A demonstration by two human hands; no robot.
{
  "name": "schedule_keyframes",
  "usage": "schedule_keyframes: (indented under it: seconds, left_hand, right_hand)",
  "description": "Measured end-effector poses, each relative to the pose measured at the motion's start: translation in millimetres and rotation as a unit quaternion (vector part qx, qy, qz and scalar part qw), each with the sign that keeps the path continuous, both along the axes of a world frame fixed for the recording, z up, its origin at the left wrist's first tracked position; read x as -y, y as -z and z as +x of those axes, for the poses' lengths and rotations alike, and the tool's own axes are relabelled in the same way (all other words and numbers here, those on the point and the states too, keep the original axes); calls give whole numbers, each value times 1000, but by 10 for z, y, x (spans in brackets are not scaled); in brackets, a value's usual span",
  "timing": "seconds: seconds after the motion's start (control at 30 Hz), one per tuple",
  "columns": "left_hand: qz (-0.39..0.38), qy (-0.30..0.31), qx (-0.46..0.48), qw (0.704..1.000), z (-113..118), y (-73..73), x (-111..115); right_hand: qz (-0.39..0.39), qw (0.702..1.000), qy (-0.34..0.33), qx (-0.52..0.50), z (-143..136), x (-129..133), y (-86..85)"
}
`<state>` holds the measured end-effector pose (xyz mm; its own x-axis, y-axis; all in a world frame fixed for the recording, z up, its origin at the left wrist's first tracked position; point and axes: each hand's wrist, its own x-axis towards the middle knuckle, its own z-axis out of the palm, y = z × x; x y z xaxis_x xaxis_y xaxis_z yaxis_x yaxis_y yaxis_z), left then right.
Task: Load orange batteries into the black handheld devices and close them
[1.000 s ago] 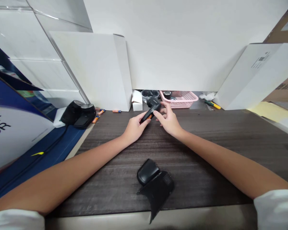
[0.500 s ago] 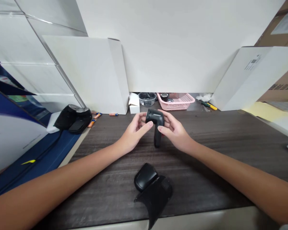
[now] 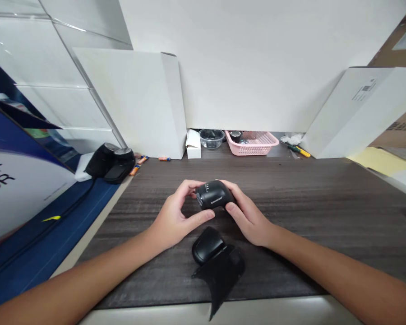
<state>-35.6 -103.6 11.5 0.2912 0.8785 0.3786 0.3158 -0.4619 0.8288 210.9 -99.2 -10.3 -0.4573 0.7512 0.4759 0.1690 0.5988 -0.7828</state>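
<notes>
A small black handheld device with white lettering on its rounded head is held above the dark wood desk. My left hand grips it from the left, thumb under the head. My right hand cups it from the right. Just in front of my hands, near the desk's front edge, lies a second black device on a flat black piece.
At the back stand a pink basket, a clear bowl, a small white box and a yellow-handled tool. White boards lean left and right. Black gear and batteries lie at the left.
Both hands have brought the black device from the back of the desk toward me and turned it, so its head now faces the camera just above the second device.
</notes>
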Motion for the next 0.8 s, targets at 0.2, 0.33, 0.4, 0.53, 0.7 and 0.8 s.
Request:
schedule_keyframes:
  seconds: [0.2,0.33,0.4,0.53,0.7,0.8]
  left_hand:
    - [-28,27,34,999,28,-12,27]
    - [-52,47,54,996,47,7,22]
    - [-48,47,49,997,42,25,18]
    - [-22,40,28,999,28,41,27]
    - [9,20,-12,1000,-2,44,53]
    - [65,26,-44,997,-46,56,45]
  right_hand:
    - [23,999,10,33,41,9,81]
    - [13,999,8,37,48,11,89]
    - [19,999,2,34,57,1,89]
    - [38,999,2,27,76,-31,86]
    - [57,998,9,4,90,-33,71]
    - [98,995,23,10,111,-23,41]
